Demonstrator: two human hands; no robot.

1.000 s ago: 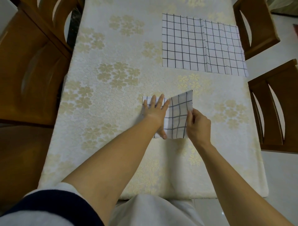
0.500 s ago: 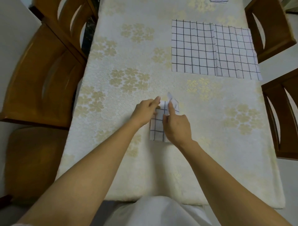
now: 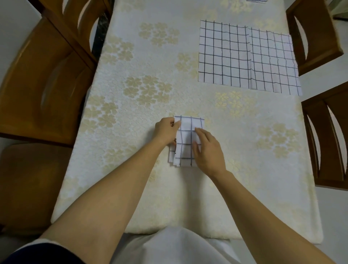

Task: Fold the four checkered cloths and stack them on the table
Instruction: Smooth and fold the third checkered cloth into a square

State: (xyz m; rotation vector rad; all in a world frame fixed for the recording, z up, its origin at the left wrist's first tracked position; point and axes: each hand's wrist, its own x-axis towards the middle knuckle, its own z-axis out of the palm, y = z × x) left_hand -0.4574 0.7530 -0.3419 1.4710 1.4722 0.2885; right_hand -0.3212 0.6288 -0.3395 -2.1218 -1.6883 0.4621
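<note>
one folded cloth (image 3: 185,145) lies on the bench (image 3: 263,169) just ahead of the person, near the middle of its width. it is a narrow packet, with its layers slightly stepped at the near left corner. the left grip (image 3: 165,132) pinches the packet's left edge near the far corner, thumb on top, likely to keep the layers from sliding. the right grip (image 3: 208,150) lies on the packet's right half with fingers straight and a little spread, pressing down, which looks like flattening a crease. judged from that, this cloth is nearly done and could serve as the base of the stack.

two more cloths lie flat at the far right. a wide-check cloth (image 3: 224,54) meets a fine-check cloth (image 3: 273,62) on its right side; which one overlaps the other i cannot tell. a striped scrap (image 3: 256,1) at the far edge is too cut off to name, and no fourth cloth is plainly seen.

the bench wears a cream cover with pale gold flower clusters. brown wooden chairs stand along both sides, a left chair (image 3: 43,90) and a right chair (image 3: 327,143) among them, over a pale floor.
</note>
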